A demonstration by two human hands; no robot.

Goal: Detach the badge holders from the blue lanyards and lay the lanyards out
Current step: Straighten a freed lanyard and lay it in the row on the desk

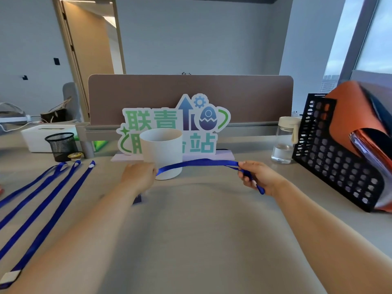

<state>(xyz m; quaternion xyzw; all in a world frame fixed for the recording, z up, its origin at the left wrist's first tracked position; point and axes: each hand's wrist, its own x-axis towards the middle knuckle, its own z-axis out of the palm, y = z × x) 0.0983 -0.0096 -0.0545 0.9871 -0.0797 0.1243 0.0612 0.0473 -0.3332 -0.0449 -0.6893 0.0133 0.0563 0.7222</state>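
A blue lanyard (197,162) stretches in the air between my two hands, in front of a white cup (162,152). My left hand (139,177) grips its left end beside the cup. My right hand (257,177) holds its right end, and a short tail of ribbon hangs out below the fingers. Several other blue lanyards (44,200) lie in straight diagonal rows on the table at the left. A small dark blue piece (137,199) shows under my left forearm; what it is cannot be told.
Behind the cup stands a green and blue sign (169,119) before a brown partition (191,96). A black mesh pen cup (61,146) and a white box (45,134) sit back left. A clear bottle (285,140) and a black file rack (337,149) with folders stand right.
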